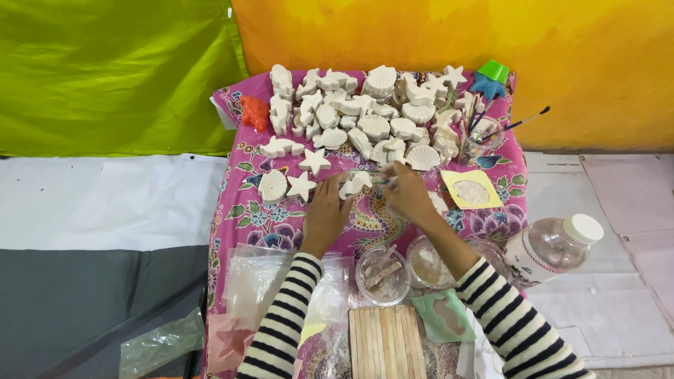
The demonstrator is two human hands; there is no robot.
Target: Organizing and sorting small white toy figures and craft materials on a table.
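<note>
A dense heap of white plaster figures [365, 105], shells, stars and fish shapes, fills the far half of the pink floral cloth [242, 210] that covers the tabletop, and it stands directly behind both hands. An orange figure [255, 112] lies at the heap's left edge; a blue star with a green cap [489, 78] sits at its right corner, beside a clear cup of paintbrushes [484, 137]. Loose white stars [314, 161] and a ribbed shell [272, 186] lie just left of the left hand. A yellow mould [472, 189] lies right of the right hand. Nearer the person stand small clear cups [382, 275], a row of wooden sticks [387, 342], a green mould [444, 314] and plastic bags [253, 281]. A clear plastic bottle with a white cap [554, 245] lies at the right edge.

Open cloth remains only in a narrow band between the heap and the cups.

The left hand [326, 210] rests on the cloth, fingers spread and touching a small white plaster piece [354, 184] at the middle of the cloth. The right hand [407, 193] is just beside it, fingers pinched together on a thin brush-like tool [375, 180] whose tip meets the piece. The piece is matt white, curved, and partly hidden by the fingers.
</note>
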